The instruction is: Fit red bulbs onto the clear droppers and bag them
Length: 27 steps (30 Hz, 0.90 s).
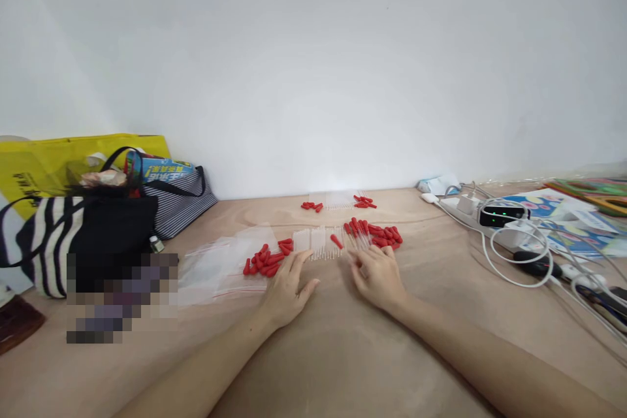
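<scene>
My left hand (290, 290) rests on the table with its fingers stretched forward and the thumb apart, holding nothing that I can see. Its fingertips reach the near left end of a row of thin clear tubes (318, 241). Beside it lies a pile of red rubber bulbs (264, 261). My right hand (379, 276) is curled, thumb and forefinger close together at the lower ends of clear tubes with red bulbs (356, 227). What it pinches, if anything, is hidden. A single red bulb (336, 241) lies across the row between my hands. More red bulbs (386, 235) lie beyond the right hand.
Clear zip bags (220, 264) lie at the left. Farther back are more tubes (339, 200) between two small groups of red bulbs (312, 206). Bags (117, 228) stand far left; a power strip (458, 210) and white cables (484, 255) lie right. A wall closes the back.
</scene>
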Each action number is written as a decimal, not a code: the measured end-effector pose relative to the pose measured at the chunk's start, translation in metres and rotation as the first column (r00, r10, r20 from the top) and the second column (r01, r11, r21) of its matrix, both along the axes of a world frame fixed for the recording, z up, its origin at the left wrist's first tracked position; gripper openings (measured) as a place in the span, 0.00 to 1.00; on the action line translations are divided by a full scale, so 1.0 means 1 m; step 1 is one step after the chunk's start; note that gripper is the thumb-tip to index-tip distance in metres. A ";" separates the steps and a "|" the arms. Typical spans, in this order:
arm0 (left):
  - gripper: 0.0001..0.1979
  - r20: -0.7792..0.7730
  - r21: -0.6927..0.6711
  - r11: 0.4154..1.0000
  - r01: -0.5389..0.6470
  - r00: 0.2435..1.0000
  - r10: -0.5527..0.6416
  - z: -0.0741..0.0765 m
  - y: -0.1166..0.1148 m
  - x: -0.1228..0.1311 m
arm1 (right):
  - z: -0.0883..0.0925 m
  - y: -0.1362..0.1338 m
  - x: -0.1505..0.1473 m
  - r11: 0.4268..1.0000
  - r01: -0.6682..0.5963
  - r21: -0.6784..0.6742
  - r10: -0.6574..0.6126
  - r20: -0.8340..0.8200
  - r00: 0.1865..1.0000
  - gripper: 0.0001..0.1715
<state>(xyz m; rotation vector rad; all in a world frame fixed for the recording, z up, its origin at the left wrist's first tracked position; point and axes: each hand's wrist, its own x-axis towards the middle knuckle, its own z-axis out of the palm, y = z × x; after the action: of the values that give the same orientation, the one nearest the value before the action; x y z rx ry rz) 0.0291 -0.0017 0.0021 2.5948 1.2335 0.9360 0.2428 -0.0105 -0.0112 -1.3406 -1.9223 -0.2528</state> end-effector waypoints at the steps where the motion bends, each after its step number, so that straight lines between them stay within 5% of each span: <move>1: 0.22 -0.015 -0.027 1.000 0.005 1.000 -0.005 0.001 0.000 0.000 | 0.000 0.006 0.003 0.997 0.079 -0.027 -0.080 -0.054 0.995 0.13; 6: 0.17 -0.069 -0.084 0.996 0.008 0.998 -0.014 0.003 -0.001 0.002 | 0.004 0.034 0.016 0.907 0.365 -0.211 -0.397 -0.131 0.909 0.13; 16: 0.10 -0.115 -0.075 0.997 0.012 0.993 -0.021 0.001 0.001 0.001 | 0.007 0.055 0.014 0.802 0.455 -0.386 -0.508 -0.041 0.860 0.13; 21: 0.09 -0.115 -0.059 0.998 0.024 0.993 -0.031 -0.001 0.001 0.000 | 0.005 0.055 0.016 0.808 0.464 -0.363 -0.504 -0.018 0.863 0.12; 27: 0.07 -0.126 -0.054 0.998 0.036 0.991 -0.043 0.002 0.000 0.001 | 0.007 0.048 0.006 0.906 0.384 -0.180 -0.388 0.016 0.922 0.13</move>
<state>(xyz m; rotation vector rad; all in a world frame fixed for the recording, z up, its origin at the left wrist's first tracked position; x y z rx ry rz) 0.0305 -0.0016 0.0043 2.6639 1.2130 0.7326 0.2484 0.0374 -0.0039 -1.8384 -1.6786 -0.2613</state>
